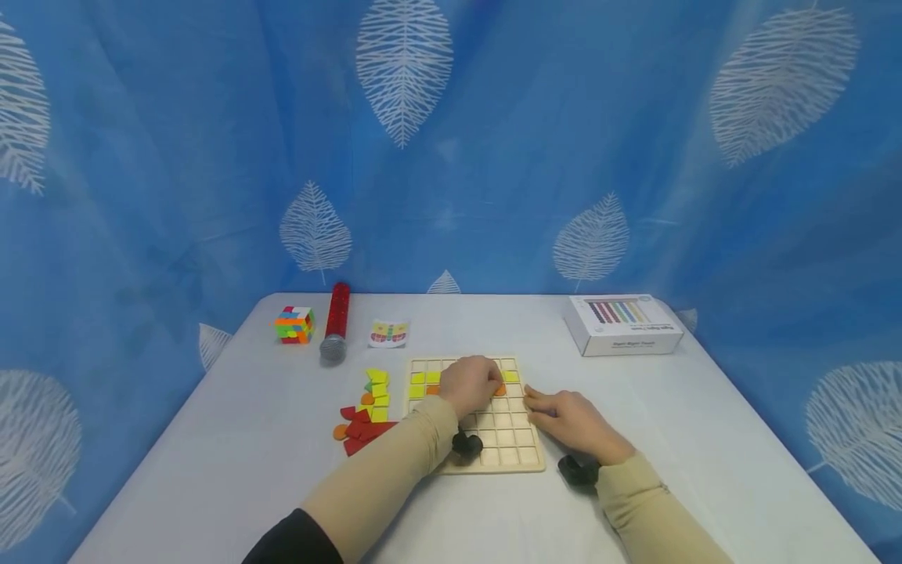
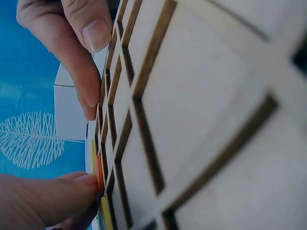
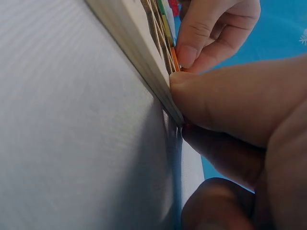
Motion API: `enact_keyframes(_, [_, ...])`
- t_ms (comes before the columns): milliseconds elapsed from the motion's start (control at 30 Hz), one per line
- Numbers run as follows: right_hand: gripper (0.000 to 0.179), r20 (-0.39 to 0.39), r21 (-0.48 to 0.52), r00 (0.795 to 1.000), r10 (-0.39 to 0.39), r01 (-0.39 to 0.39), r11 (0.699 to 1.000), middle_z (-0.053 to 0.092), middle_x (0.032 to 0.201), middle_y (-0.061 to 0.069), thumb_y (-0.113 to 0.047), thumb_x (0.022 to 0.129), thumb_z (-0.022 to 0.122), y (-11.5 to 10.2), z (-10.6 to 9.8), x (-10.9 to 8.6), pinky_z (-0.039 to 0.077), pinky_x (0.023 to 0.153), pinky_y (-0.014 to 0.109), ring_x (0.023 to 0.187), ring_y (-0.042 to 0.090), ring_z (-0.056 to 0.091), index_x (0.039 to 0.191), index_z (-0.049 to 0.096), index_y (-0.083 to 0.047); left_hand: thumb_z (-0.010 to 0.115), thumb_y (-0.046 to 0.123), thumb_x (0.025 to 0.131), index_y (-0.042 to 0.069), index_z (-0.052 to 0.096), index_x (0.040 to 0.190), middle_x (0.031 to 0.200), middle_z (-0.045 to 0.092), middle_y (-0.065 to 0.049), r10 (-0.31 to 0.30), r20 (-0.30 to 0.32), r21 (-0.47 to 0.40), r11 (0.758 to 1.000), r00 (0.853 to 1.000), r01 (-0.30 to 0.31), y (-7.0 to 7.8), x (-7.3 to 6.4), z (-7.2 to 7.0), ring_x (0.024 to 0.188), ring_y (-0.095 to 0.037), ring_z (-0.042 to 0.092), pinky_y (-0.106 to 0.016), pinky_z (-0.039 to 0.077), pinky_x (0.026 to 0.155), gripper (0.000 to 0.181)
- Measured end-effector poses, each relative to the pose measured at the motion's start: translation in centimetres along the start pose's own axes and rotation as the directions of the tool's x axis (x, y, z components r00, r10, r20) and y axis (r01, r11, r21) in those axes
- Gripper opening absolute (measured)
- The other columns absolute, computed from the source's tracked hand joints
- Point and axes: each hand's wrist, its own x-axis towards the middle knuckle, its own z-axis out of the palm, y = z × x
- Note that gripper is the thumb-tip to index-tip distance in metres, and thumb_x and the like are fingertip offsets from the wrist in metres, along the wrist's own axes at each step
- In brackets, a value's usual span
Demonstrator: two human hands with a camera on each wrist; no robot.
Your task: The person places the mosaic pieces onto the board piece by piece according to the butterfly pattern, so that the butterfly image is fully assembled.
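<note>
A wooden grid board point(image 1: 503, 438) lies on the table with yellow and orange pieces in its upper rows. My left hand point(image 1: 470, 386) reaches over it and pinches an orange piece point(image 1: 500, 389) near the right side of the second row. In the left wrist view the thumb point(image 2: 53, 197) meets that orange piece point(image 2: 100, 175) low against the grid. My right hand point(image 1: 574, 423) holds the board's right edge. The right wrist view shows its thumb point(image 3: 216, 98) on the rim and its other fingers lower down. The left hand and forearm cover part of the grid.
Left of the board lie loose yellow pieces point(image 1: 380, 392) and red pieces point(image 1: 366, 427). Behind them are a puzzle cube point(image 1: 294, 325), a red microphone point(image 1: 337, 317) and a small picture card point(image 1: 388, 334). A white box point(image 1: 623, 325) stands at the back right.
</note>
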Motion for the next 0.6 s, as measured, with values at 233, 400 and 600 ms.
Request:
enact_keyframes(233, [0.036, 0.005, 0.008, 1.0, 0.008, -0.008, 1.0, 0.057, 0.147, 0.008, -0.021, 0.1, 0.066, 0.4, 0.0, -0.1, 0.047, 0.106, 0.055, 0.136, 0.041, 0.052, 0.132, 0.068, -0.007, 0.074, 0.029, 0.096, 0.026, 0.08, 0.099, 0.099, 0.074, 0.011, 0.009, -0.058, -0.01, 1.0, 0.998, -0.009, -0.1, -0.7, -0.8, 0.091, -0.011, 0.069, -0.033, 0.055, 0.071, 0.008])
enact_keyframes(400, [0.035, -0.002, 0.007, 1.0, 0.004, -0.004, 1.0, 0.057, 0.146, 0.01, -0.02, 0.099, 0.067, 0.3, -0.1, 0.0, 0.045, 0.108, 0.057, 0.136, 0.043, 0.051, 0.131, 0.068, -0.006, 0.074, 0.035, 0.096, 0.025, 0.078, 0.103, 0.101, 0.072, 0.008, -0.072, -0.132, -0.051, 0.997, 0.989, 0.066, -2.9, -2.6, -3.2, 0.095, -0.013, 0.067, -0.034, 0.054, 0.077, 0.013])
enact_keyframes(600, [0.035, 0.004, 0.001, 0.999, 0.033, -0.033, 0.999, 0.057, 0.147, 0.009, -0.021, 0.1, 0.066, 0.0, 0.0, 0.0, 0.042, 0.11, 0.058, 0.138, 0.043, 0.05, 0.131, 0.069, -0.006, 0.078, 0.032, 0.092, 0.02, 0.076, 0.111, 0.113, 0.074, 0.001, -0.268, -0.151, -0.094, 0.962, 0.952, 0.256, -8.9, -6.4, -7.2, 0.105, -0.021, 0.065, -0.043, 0.055, 0.09, 0.022])
